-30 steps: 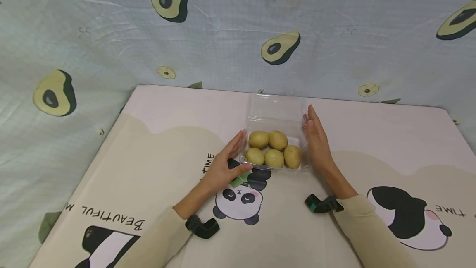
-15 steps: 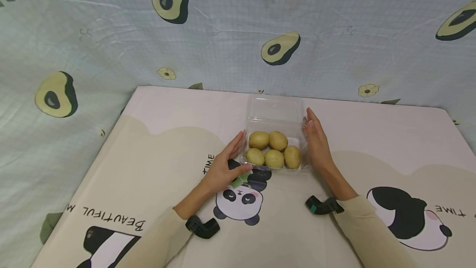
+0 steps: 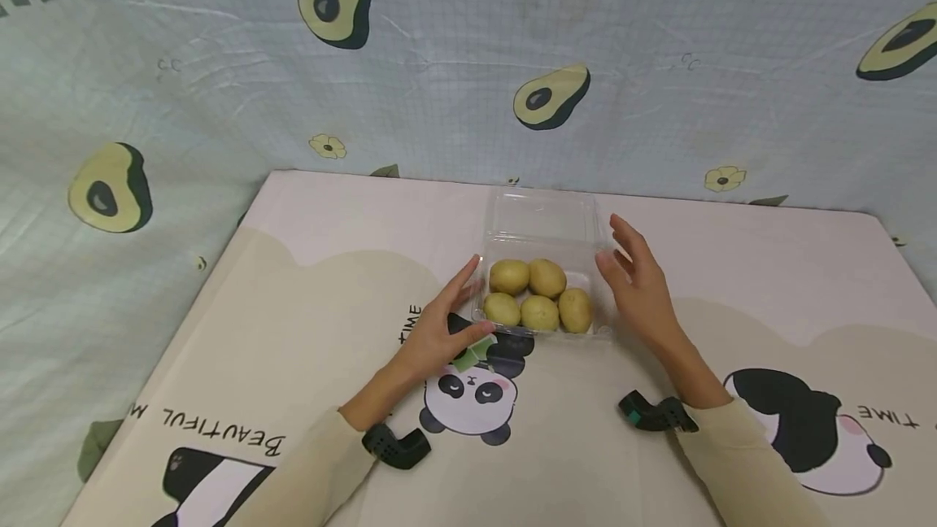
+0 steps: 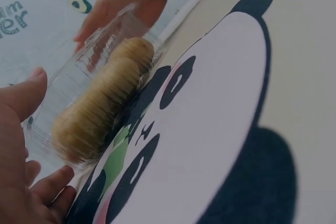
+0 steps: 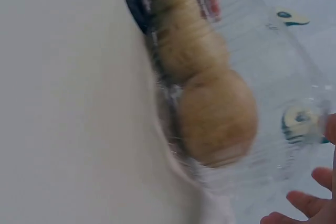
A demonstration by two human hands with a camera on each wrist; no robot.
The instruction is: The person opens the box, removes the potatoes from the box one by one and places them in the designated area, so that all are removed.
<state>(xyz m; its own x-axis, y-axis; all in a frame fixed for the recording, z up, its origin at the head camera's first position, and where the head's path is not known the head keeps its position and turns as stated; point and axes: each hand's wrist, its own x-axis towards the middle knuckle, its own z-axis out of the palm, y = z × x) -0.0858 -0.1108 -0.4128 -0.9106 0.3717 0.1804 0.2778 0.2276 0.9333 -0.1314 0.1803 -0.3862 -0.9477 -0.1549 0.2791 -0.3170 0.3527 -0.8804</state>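
Several yellow potatoes (image 3: 540, 313) lie in a clear plastic clamshell box (image 3: 581, 278), whose lid (image 3: 542, 216) is raised at the far side. My left hand (image 3: 445, 325) rests along the box's left side, fingers extended and thumb near the front left corner. Off the right wall, with a small gap to the box, is my right hand (image 3: 644, 291); its fingers are spread, slightly bent, and hold nothing. Through the ribbed wall in the left wrist view the potatoes (image 4: 100, 103) show in a row. The right wrist view is blurred, with fingertips (image 5: 307, 203) at its lower right.
A table with a panda-print cover (image 3: 322, 332) bears the box near its far edge. Behind it and to the left hangs an avocado-print sheet (image 3: 439, 39). Each wrist has a black device, such as the left one (image 3: 397, 446).
My right hand has drawn away from the box's right side, moving right and slightly toward me, its fingers parting. My left hand, the box and the potatoes stay nearly in place.
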